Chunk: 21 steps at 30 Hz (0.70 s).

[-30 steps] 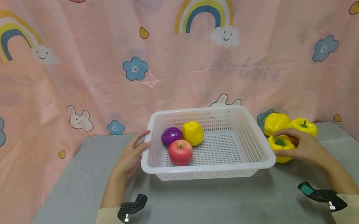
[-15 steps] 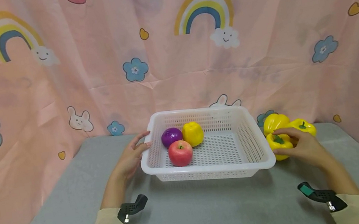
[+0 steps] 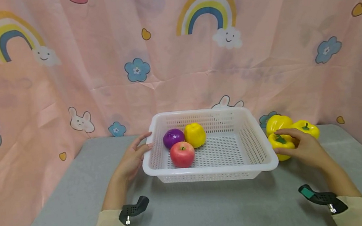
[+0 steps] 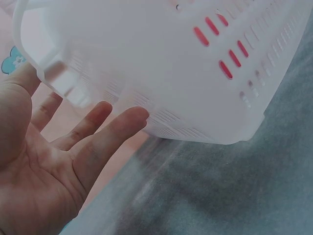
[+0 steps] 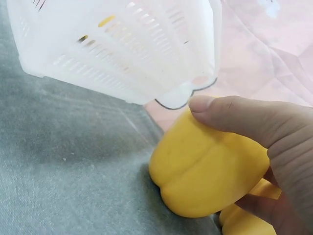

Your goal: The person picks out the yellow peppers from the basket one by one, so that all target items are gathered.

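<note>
A white slotted basket (image 3: 258,144) stands mid-table and holds a purple onion (image 3: 172,137), a red apple (image 3: 182,154) and a yellow pepper (image 3: 194,134). My left hand (image 3: 134,156) rests with straight fingers against the basket's left wall (image 4: 161,73). Right of the basket my right hand (image 3: 302,146) grips a yellow pepper (image 3: 280,144), thumb over its side (image 5: 210,171), lifted slightly off the grey cloth. Two more yellow peppers lie just behind it (image 3: 277,122) (image 3: 306,127).
The grey table cloth (image 3: 215,208) stretches in front of the basket. A pink patterned curtain (image 3: 172,52) closes the back and both sides. Black clips sit on both wrists (image 3: 132,209) (image 3: 322,198).
My right hand has raised the gripped yellow pepper a little and drawn it slightly left toward the basket. The left hand and the basket have stayed put.
</note>
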Each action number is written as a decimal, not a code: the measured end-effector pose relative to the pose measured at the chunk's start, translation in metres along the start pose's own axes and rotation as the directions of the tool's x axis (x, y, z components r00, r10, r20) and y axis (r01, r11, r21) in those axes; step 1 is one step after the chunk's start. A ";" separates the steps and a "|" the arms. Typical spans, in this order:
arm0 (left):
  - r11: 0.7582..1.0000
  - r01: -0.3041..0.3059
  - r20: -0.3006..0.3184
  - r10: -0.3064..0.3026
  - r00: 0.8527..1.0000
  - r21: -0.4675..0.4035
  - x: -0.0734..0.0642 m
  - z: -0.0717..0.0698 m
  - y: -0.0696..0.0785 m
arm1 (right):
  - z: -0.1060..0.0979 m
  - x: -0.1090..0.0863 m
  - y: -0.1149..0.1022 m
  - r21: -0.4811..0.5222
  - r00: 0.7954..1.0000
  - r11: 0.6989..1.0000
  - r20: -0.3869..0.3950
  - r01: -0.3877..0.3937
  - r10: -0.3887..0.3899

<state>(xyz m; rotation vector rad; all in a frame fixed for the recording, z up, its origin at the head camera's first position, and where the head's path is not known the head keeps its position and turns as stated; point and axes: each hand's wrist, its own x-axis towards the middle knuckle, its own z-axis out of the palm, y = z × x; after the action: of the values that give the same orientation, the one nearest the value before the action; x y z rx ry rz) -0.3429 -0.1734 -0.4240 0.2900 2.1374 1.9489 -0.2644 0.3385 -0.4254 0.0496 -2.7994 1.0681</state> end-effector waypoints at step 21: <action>1.000 0.011 -0.006 -0.011 1.000 -0.005 0.000 0.000 0.000 | -0.009 -0.001 -0.015 -0.044 0.998 0.998 -0.045 0.034 -0.036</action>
<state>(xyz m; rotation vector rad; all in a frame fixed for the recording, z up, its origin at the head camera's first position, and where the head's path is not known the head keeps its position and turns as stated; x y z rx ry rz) -0.3428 -0.1734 -0.4240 0.2716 2.1324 1.9515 -0.2611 0.3328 -0.4087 0.0681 -2.7691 0.9878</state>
